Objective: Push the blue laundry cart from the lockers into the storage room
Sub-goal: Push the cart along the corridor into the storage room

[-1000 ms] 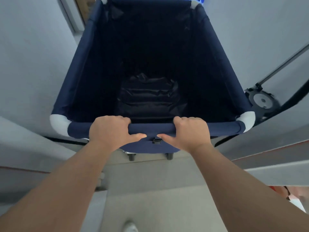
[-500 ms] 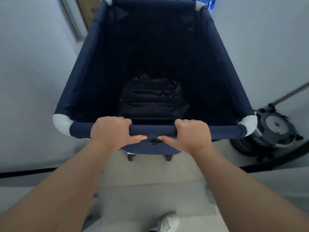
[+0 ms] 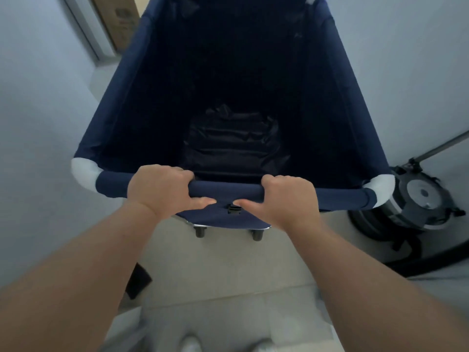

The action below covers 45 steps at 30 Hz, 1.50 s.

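The blue laundry cart (image 3: 116, 102) fills the middle of the head view, a deep navy fabric bin with white corner pieces and small black castors underneath. Dark crumpled fabric lies at its bottom. My left hand (image 3: 160, 190) and my right hand (image 3: 286, 199) both grip the padded near rim of the cart, thumbs under it, either side of a small black buckle. The cart stands between pale walls on a light tiled floor.
A pale wall runs close along the cart's left side and another along its right. A grey canister vacuum cleaner (image 3: 421, 199) with a hose and metal tube stands on the floor at the right. A brown cardboard box (image 3: 119, 19) leans at the top left.
The cart and I have moved forward past the door threshold. The vacuum cleaner has come nearer at the right, and the cardboard box shows more at the top left. Both hands kept their grip.
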{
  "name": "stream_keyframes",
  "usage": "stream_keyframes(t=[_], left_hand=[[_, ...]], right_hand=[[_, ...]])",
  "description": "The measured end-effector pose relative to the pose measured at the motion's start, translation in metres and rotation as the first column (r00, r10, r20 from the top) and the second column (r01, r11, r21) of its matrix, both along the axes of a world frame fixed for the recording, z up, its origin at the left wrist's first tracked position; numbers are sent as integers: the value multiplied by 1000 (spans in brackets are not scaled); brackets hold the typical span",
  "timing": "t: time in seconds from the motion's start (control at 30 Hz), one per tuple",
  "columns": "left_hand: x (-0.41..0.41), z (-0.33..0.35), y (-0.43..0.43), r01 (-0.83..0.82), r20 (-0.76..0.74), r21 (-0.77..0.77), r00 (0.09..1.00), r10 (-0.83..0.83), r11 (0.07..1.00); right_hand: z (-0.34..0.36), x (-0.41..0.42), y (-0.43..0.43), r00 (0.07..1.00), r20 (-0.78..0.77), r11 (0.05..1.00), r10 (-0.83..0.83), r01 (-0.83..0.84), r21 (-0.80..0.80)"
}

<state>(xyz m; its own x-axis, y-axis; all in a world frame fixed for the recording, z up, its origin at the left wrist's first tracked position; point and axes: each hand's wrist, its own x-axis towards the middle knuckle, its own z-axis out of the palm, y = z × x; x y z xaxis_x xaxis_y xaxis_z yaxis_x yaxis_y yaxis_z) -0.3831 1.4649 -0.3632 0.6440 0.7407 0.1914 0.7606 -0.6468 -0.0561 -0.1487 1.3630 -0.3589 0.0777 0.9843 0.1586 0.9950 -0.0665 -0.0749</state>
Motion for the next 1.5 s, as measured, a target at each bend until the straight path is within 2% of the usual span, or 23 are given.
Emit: stream_keyframes(t=[0.2, 0.57, 0.97, 1.2, 1.5], left_hand=[[10, -1, 30, 100, -63, -4, 993, -100, 995], [69, -7, 63, 161, 24, 18, 987, -162, 987], [80, -2, 121, 240, -55, -6, 969, -240, 971], [123, -5, 139, 244, -29, 22, 970, -243, 970], [161, 0, 208, 225, -55, 4, 973, -224, 974]], right_hand=[[0, -4, 1, 994, -6, 994, -109, 109, 18], [1, 52, 30, 986, 58, 987, -157, 159, -23], [0, 42, 59, 963, 45, 964, -265, 263, 40], [3, 84, 82, 960, 47, 962, -275, 275, 9], [0, 122, 146, 969, 0, 968, -249, 249, 40]])
